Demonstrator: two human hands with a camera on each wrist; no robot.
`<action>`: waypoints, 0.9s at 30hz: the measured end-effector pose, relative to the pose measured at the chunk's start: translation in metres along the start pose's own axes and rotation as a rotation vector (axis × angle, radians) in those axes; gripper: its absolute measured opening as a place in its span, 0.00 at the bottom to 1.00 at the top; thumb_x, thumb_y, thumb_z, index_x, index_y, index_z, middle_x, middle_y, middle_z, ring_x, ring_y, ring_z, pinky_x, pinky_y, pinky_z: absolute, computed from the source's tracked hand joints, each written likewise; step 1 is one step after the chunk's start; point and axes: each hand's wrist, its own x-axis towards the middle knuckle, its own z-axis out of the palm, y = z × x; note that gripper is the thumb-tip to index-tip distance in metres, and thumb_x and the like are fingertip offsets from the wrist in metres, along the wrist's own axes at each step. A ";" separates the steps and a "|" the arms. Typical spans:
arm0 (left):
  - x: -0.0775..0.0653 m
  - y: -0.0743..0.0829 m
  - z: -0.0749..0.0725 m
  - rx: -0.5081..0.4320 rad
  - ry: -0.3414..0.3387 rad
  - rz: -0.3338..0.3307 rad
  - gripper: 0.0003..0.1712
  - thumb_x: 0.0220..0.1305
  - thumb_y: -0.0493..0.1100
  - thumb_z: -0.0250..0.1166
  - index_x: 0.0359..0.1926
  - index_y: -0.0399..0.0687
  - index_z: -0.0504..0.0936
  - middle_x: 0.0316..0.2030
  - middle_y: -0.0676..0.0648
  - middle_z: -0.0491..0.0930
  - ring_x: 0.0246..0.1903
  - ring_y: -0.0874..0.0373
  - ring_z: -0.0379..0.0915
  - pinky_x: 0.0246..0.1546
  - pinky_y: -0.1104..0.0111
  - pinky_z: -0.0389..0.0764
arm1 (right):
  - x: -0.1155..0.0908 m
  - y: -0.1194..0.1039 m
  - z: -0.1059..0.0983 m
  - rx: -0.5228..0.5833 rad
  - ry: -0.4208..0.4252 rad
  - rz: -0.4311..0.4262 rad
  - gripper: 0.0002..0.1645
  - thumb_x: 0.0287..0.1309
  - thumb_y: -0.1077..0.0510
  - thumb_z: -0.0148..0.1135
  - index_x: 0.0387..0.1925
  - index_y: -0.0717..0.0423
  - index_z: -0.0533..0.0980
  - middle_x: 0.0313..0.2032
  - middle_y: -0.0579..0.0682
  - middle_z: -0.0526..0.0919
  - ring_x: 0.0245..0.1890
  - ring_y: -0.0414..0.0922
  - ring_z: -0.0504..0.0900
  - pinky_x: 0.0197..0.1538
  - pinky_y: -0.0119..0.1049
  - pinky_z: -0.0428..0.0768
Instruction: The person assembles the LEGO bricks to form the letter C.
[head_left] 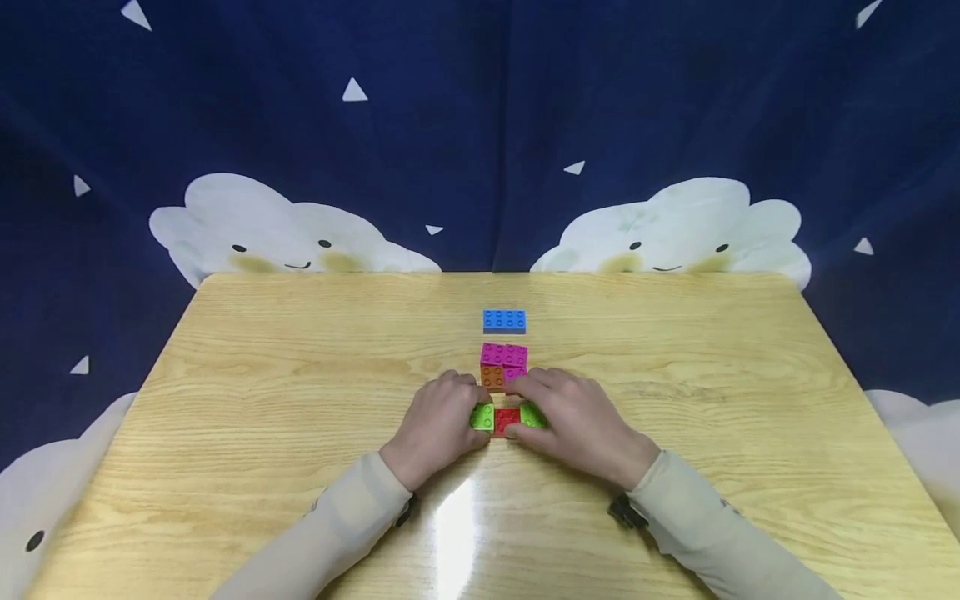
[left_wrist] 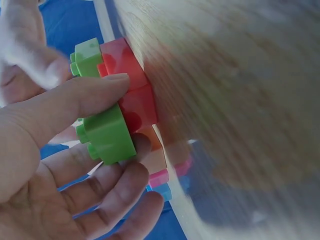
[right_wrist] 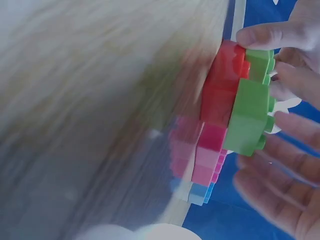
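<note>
Two green bricks sit on a red brick base near the middle of the wooden table, with red studs showing between them. My left hand grips the left end: its thumb presses the red side and its fingers curl behind the left green brick. Around the right green brick, my right hand hovers with fingers spread and loosely bent, a gap showing between them and the brick. Just behind stand an orange brick and magenta bricks, placed against each other.
Farther back on the table lies a blue brick, in line with the others. A dark blue curtain with white clouds hangs behind the table's far edge.
</note>
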 end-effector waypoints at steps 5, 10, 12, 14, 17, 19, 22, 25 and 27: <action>0.000 0.000 0.000 -0.003 -0.005 -0.008 0.17 0.51 0.37 0.88 0.42 0.40 0.92 0.35 0.47 0.86 0.36 0.51 0.76 0.38 0.56 0.81 | 0.003 0.001 0.002 0.085 0.076 -0.160 0.18 0.64 0.53 0.80 0.53 0.51 0.88 0.49 0.47 0.89 0.48 0.47 0.89 0.51 0.48 0.87; 0.000 0.001 0.000 -0.007 -0.008 -0.007 0.17 0.52 0.39 0.88 0.41 0.41 0.92 0.36 0.47 0.86 0.36 0.52 0.75 0.37 0.58 0.81 | 0.005 0.002 0.007 0.100 0.043 -0.219 0.15 0.66 0.54 0.78 0.53 0.49 0.88 0.47 0.47 0.88 0.46 0.45 0.87 0.49 0.46 0.87; 0.000 0.001 0.000 -0.006 -0.004 -0.002 0.17 0.51 0.39 0.89 0.40 0.42 0.92 0.35 0.48 0.86 0.35 0.52 0.75 0.37 0.58 0.80 | 0.006 0.002 0.009 0.098 0.023 -0.227 0.14 0.67 0.54 0.78 0.52 0.49 0.88 0.47 0.47 0.88 0.46 0.45 0.86 0.50 0.46 0.86; 0.000 0.000 0.000 -0.001 0.003 0.003 0.17 0.50 0.39 0.89 0.39 0.42 0.92 0.34 0.48 0.86 0.35 0.52 0.74 0.36 0.59 0.80 | 0.007 0.002 0.010 0.094 0.009 -0.231 0.14 0.68 0.55 0.77 0.52 0.50 0.88 0.48 0.48 0.88 0.48 0.46 0.87 0.52 0.47 0.86; 0.000 0.000 -0.001 -0.003 0.006 0.003 0.17 0.50 0.39 0.89 0.39 0.42 0.92 0.34 0.48 0.85 0.34 0.52 0.73 0.35 0.58 0.79 | 0.010 0.001 0.011 0.093 -0.010 -0.236 0.12 0.69 0.56 0.76 0.52 0.51 0.88 0.49 0.49 0.88 0.49 0.47 0.87 0.54 0.46 0.86; 0.000 0.000 -0.001 -0.008 0.003 0.001 0.17 0.50 0.40 0.89 0.38 0.42 0.91 0.34 0.48 0.85 0.34 0.52 0.73 0.35 0.58 0.79 | 0.012 0.000 0.011 0.098 -0.017 -0.238 0.10 0.69 0.57 0.75 0.50 0.51 0.88 0.48 0.49 0.88 0.47 0.46 0.86 0.54 0.45 0.86; 0.001 0.000 -0.001 -0.009 -0.004 -0.004 0.16 0.50 0.41 0.89 0.37 0.43 0.91 0.34 0.48 0.85 0.34 0.52 0.73 0.36 0.58 0.79 | 0.014 -0.002 0.012 0.112 -0.026 -0.236 0.06 0.70 0.58 0.75 0.46 0.50 0.88 0.44 0.48 0.87 0.42 0.43 0.84 0.50 0.41 0.85; 0.001 -0.001 -0.001 -0.008 -0.004 -0.008 0.17 0.49 0.41 0.90 0.36 0.43 0.91 0.33 0.48 0.85 0.34 0.52 0.73 0.36 0.58 0.80 | 0.016 -0.003 0.012 0.127 -0.034 -0.230 0.03 0.69 0.58 0.75 0.42 0.50 0.86 0.40 0.46 0.84 0.38 0.41 0.80 0.45 0.38 0.83; 0.001 -0.001 -0.001 -0.006 -0.001 -0.008 0.17 0.49 0.42 0.90 0.35 0.43 0.90 0.32 0.48 0.84 0.33 0.52 0.73 0.35 0.58 0.79 | 0.017 -0.003 0.013 0.134 -0.040 -0.227 0.04 0.69 0.59 0.76 0.40 0.49 0.85 0.38 0.45 0.82 0.36 0.40 0.77 0.43 0.36 0.81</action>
